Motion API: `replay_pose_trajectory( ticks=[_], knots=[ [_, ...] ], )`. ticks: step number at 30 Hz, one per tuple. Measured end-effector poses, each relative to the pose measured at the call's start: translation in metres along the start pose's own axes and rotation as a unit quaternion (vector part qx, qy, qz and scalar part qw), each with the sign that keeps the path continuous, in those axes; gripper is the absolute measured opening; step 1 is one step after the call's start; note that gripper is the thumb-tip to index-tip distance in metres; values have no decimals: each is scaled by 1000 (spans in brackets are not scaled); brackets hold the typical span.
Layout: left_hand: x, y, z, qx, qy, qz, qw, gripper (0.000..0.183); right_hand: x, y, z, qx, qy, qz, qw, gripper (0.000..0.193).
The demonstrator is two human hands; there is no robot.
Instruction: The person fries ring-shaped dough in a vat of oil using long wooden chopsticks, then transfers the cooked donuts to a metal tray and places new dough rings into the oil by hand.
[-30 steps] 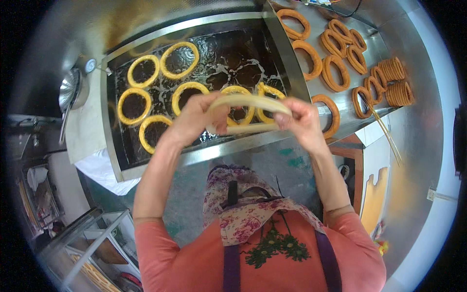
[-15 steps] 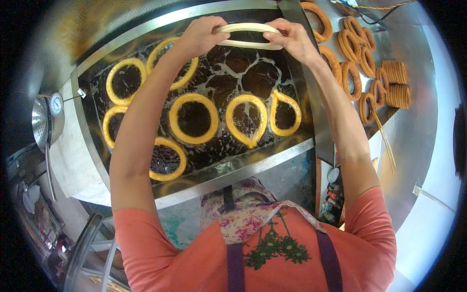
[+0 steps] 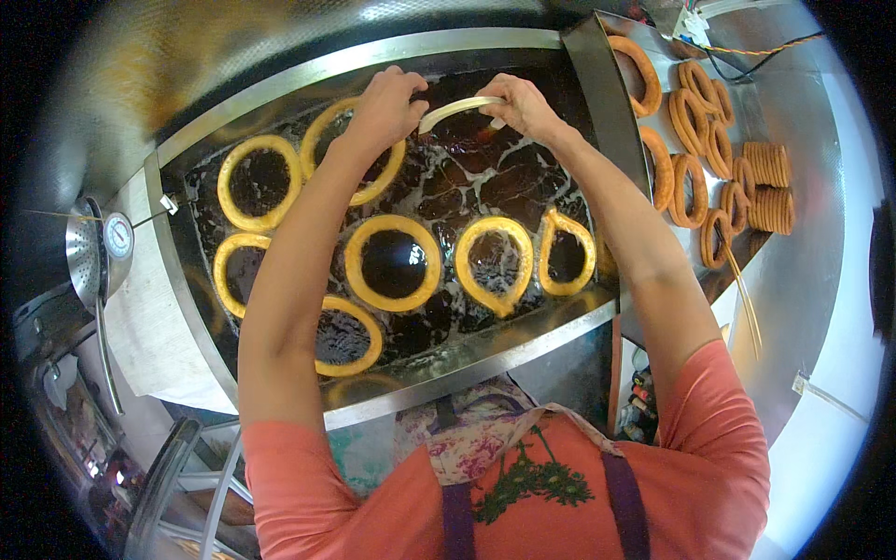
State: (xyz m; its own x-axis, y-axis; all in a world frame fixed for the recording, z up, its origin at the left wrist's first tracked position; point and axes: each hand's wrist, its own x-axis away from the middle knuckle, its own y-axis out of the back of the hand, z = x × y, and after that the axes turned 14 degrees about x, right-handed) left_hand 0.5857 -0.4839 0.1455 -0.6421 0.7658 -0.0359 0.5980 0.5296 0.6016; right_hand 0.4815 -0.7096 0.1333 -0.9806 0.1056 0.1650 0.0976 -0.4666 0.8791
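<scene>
Above the dark oil in a rectangular metal fryer (image 3: pixel 485 357), a pale raw dough ring (image 3: pixel 455 110) is held near the far side. Its upper edge shows as an arc, and the rest is mostly hidden. My right hand (image 3: pixel 523 105) pinches the ring's right end. At its left end, the closed fingers of my left hand (image 3: pixel 387 107) meet the dough. Several yellow rings float in the oil, among them a round ring (image 3: pixel 431 264) in the middle, a pointed ring (image 3: pixel 525 247) beside it, and a teardrop-shaped ring (image 3: pixel 588 257) at the right. My left forearm partly covers others.
On the right, a metal tray holds browned rings (image 3: pixel 691 191) and stacked rings (image 3: pixel 770 210). Long chopsticks (image 3: pixel 744 299) lean there. At left are a dial thermometer (image 3: pixel 119 235) and a perforated skimmer (image 3: pixel 82 250). A metal divider (image 3: pixel 607 93) borders the fryer.
Both hands have brought the dough ring down toward the oil and nearer to me. The full oval seen before now shows only as an arc. The whole view has shifted slightly.
</scene>
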Motion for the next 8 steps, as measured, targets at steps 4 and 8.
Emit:
replay_pose_trajectory(
  ticks=[4, 8],
  knots=[
    [33, 40, -21, 105, -18, -119, 987, 24, -12, -7, 10, 149, 33, -60, 986, 23],
    [84, 79, -50, 130, 12, -163, 978, 29, -20, -11, 12, 195, 23, -152, 969, 23]
  ],
)
